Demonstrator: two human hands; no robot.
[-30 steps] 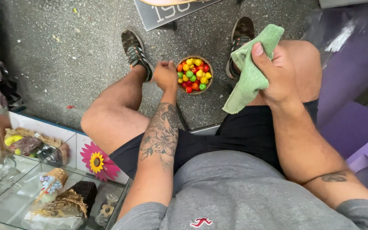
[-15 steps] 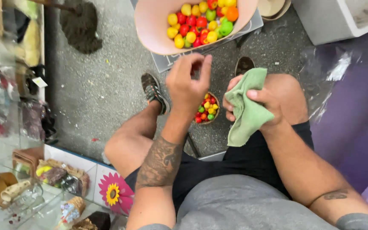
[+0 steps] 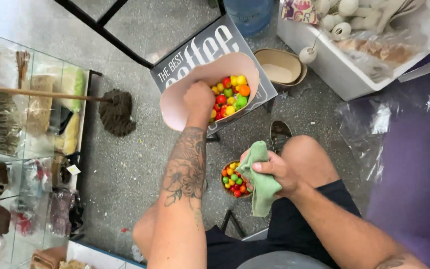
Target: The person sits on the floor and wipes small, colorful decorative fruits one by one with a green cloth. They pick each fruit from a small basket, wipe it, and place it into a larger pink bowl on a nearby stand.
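A: While the left hand (image 3: 198, 98) is down inside the pink bowl (image 3: 175, 102), can u tell what it's gripping?
B: Not rly. Fingers are curled under among the small round pieces (image 3: 232, 94), red, yellow, green, orange, but whether they've closed on one is hidden. Cannot tell.
A: And the bowl, where's it sit?
B: On a dark sign board (image 3: 195, 55) w/ white lettering, tilted toward the person, well ahead of the knees.
A: Right hand?
B: Right hand (image 3: 274, 172) is clenched on a green cloth (image 3: 261, 184), thumb pressed across the top fold, rest of the cloth hanging down over the right knee.
A: Anything under it?
B: Yep, a small brown bowl (image 3: 227, 187) on the floor btwn the legs, same coloured pieces in it, partly covered by the cloth. Cloth looks just beside or touching its rim, can't say which.
A: Surroundings?
B: Glass display case (image 3: 21, 124) at left, a mop head (image 3: 117, 112) on the grey floor next to it, a tan bowl (image 3: 279, 67) just right of the sign, white foam box (image 3: 354, 74) w/ pale round objects top right, clear plastic sheeting (image 3: 374, 119) below it.
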